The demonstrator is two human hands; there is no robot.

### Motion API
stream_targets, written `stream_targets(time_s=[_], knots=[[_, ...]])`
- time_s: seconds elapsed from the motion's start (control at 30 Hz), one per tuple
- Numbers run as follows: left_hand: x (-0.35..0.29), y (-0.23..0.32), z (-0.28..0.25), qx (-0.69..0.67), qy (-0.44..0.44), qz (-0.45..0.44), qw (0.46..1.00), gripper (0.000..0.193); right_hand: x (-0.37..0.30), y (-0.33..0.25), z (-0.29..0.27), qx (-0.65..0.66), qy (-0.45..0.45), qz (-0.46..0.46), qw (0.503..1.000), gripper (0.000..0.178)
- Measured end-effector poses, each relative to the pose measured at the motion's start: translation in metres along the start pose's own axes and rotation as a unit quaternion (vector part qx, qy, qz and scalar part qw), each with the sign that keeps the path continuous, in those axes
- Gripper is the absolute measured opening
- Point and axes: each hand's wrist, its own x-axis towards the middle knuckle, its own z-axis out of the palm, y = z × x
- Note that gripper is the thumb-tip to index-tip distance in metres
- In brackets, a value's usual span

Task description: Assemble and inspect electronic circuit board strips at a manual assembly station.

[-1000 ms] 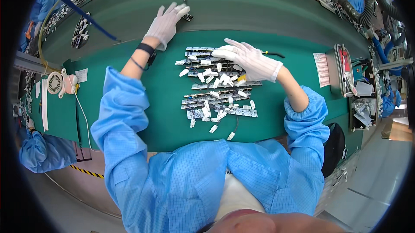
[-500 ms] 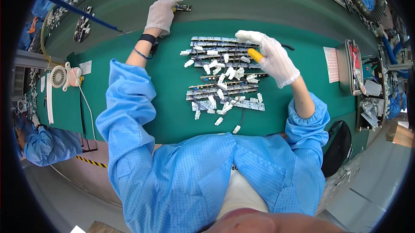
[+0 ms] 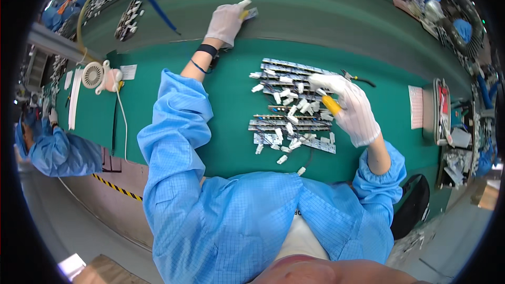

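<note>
Left hand (image 3: 226,21) far out at the belt; right hand (image 3: 351,106) over the strips.

A small board (image 3: 249,13) was pinched in the left grip, well beyond the long strips (image 3: 292,124) lying crosswise on the counter (image 3: 221,121); the right grip was curled loosely, nothing clearly grasped.

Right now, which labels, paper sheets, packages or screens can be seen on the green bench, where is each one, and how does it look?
White paper label: far left of the green bench, beside the small white fan; rectangular, with small dark print.
White sheet: right side of the bench, next to a grey tray; tall rectangle with fine reddish lines.
No screens or packages can be made out.
</note>
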Motion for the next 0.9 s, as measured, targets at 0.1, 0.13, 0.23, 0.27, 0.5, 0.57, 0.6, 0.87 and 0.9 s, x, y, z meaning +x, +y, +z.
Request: stream_targets(time_s=[0.1,0.13,0.23,0.27,0.5,0.57,0.6,0.87,0.9], knots=[[0.008,0.056,-0.048,-0.103,0.065,-0.029,0.992,0.046,-0.005,0.004,-0.017,0.01,-0.008,-0.001,1.0,0.038],[0.004,0.083,-0.075,-0.224,0.06,-0.042,0.972,0.049,-0.005,0.003,-0.017,0.139,0.015,0.041,0.989,0.048],[-0.024,0.158,-0.15,-0.409,-0.106,-0.137,0.896,0.055,0.002,-0.022,-0.019,0.389,0.011,0.186,0.902,0.083],[-0.035,0.173,-0.161,-0.483,-0.159,-0.182,0.842,0.06,0.006,-0.022,-0.017,0.437,-0.019,0.194,0.878,0.082],[-0.069,0.18,-0.164,-0.584,-0.143,-0.215,0.77,0.079,0.014,-0.035,0.009,0.462,0.001,0.196,0.865,0.034],[-0.068,0.173,-0.153,-0.54,-0.043,-0.051,0.839,0.086,0.015,-0.03,0.006,0.452,0.025,0.182,0.873,0.034],[-0.07,0.178,-0.153,-0.536,-0.03,-0.066,0.841,0.081,0.013,-0.03,0.006,0.463,0.031,0.193,0.864,0.034],[-0.08,0.175,-0.148,-0.409,-0.05,-0.114,0.904,0.039,0.013,-0.022,0.003,0.485,0.006,0.19,0.853,0.049],[-0.081,0.174,-0.149,-0.41,-0.052,-0.118,0.903,0.039,0.016,-0.024,0.001,0.472,0.011,0.174,0.864,0.055]])
